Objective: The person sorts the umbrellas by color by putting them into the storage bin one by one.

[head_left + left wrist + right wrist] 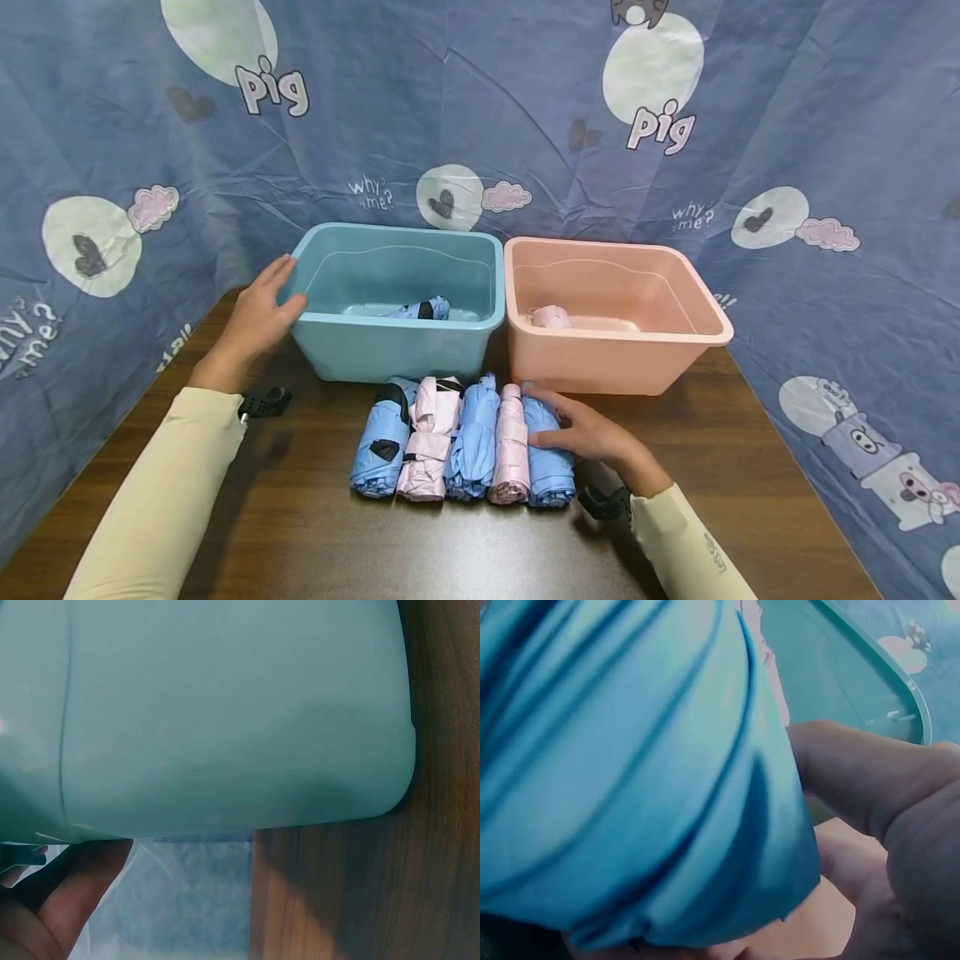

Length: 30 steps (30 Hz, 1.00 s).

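Several folded umbrellas lie side by side on the table. My right hand (592, 429) grips the rightmost blue umbrella (550, 479), with thumb and fingers around its upper part. That umbrella's pleated fabric (645, 772) fills much of the right wrist view. Left of it are a pink umbrella (512, 450), a blue umbrella (472, 442), another pink umbrella (427, 446) and a blue umbrella with black patches (378, 467). My left hand (255, 321) rests at the left rim of the teal bin (390, 350), fingers extended; the left wrist view shows it only partly.
Inside the teal bin lies a blue umbrella (431, 309). The pink bin (592, 362) stands against its right side and holds a pink umbrella (551, 317). Behind both bins hangs a blue printed cloth (525, 100). The wooden table (315, 525) runs beneath everything.
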Motion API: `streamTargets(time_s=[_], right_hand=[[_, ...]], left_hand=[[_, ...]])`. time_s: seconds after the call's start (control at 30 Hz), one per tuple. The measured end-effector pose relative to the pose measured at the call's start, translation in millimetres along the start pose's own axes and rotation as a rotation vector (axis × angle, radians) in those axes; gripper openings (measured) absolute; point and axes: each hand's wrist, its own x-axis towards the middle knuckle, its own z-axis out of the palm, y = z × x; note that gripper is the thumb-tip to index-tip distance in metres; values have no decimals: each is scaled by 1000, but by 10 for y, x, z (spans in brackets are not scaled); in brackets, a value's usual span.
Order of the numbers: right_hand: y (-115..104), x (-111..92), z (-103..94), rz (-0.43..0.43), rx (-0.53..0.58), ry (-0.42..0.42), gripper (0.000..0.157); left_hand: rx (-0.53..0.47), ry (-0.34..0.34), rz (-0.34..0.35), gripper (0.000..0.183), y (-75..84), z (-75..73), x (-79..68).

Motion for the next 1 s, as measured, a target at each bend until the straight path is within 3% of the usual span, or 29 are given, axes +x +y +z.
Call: streamTargets(time_s=[0.33,0.77,1.0], right_hand=[[-48,8,-35,-25,-23,34,70],[-181,-119,-128,-69,39,68,71],[-336,-237,-199,-120,-6,106,72]], left_hand=[[-13,7,-2,64,-2,-31,15],[-13,1,-18,65,10,-30,20],[-14,5,-9,65,21,-33,6]])
